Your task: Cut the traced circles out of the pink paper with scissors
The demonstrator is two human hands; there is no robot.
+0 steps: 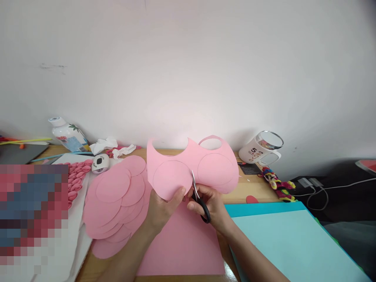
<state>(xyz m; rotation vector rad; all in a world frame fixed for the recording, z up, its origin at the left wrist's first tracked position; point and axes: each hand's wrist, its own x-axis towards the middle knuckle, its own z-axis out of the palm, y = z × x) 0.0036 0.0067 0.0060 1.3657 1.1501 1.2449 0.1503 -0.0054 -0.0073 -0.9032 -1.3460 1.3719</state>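
My left hand (165,206) pinches the lower edge of a pink paper sheet (192,156), thumb in front. Circles are drawn on the sheet, and round pieces have been cut out of its upper edge. In my right hand (210,205) is a pair of scissors (202,207) with black handles. Their blades point up and lie at the outline of the left drawn circle, whose lower edge is cut free. Beneath both hands lies a plain pink sheet (182,246). A pile of cut pink paper circles (108,196) spreads to the left of my left hand.
At the back left stand a white bottle (69,135) and crumpled tissues (102,145). A white mug (260,148) leans at the back right, near a colourful knitted doll (277,184). Light blue sheets (288,235) cover the right front. Cables (317,192) run at far right.
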